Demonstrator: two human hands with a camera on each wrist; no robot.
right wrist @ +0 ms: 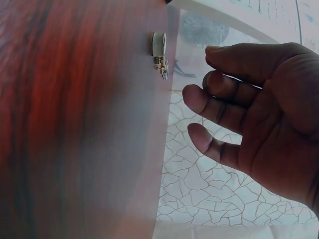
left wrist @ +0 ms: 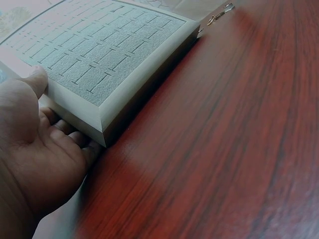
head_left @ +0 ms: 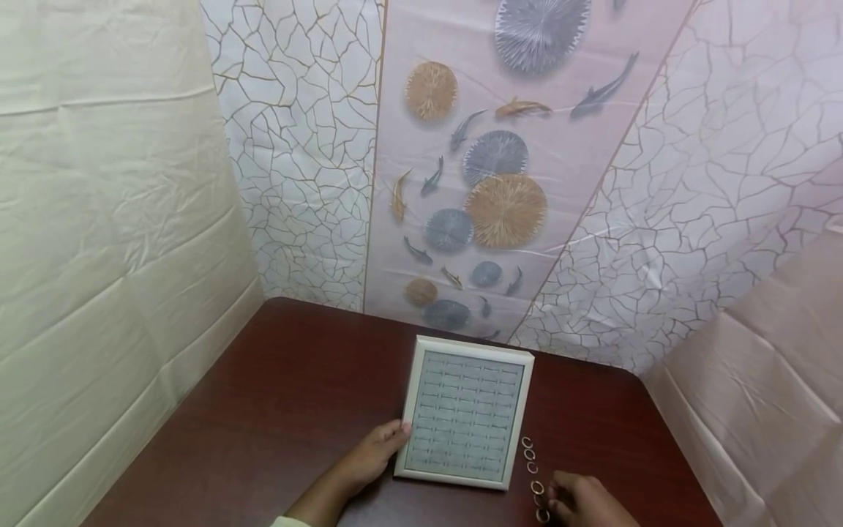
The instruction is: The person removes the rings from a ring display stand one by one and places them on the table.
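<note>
A ring display tray (head_left: 466,417) with a cream frame and a grey padded, slotted insert is in front of me. My left hand (head_left: 377,455) grips its left edge; in the left wrist view the thumb (left wrist: 36,82) lies on top of the frame and the fingers are curled underneath. Right of the tray, several rings (head_left: 537,487) stand in a column on the table. Beside the nearest of them is my right hand (head_left: 581,499). Its fingers (right wrist: 197,99) are loosely bent in the right wrist view, with nothing seen between them and a ring (right wrist: 158,45) beyond their tips.
The dark red wooden table (head_left: 283,410) has a glossy surface. Behind it hangs a patterned cloth (head_left: 316,183) with fish and round shapes. Plain cream cloths close in the left (head_left: 118,219) and right sides (head_left: 757,388).
</note>
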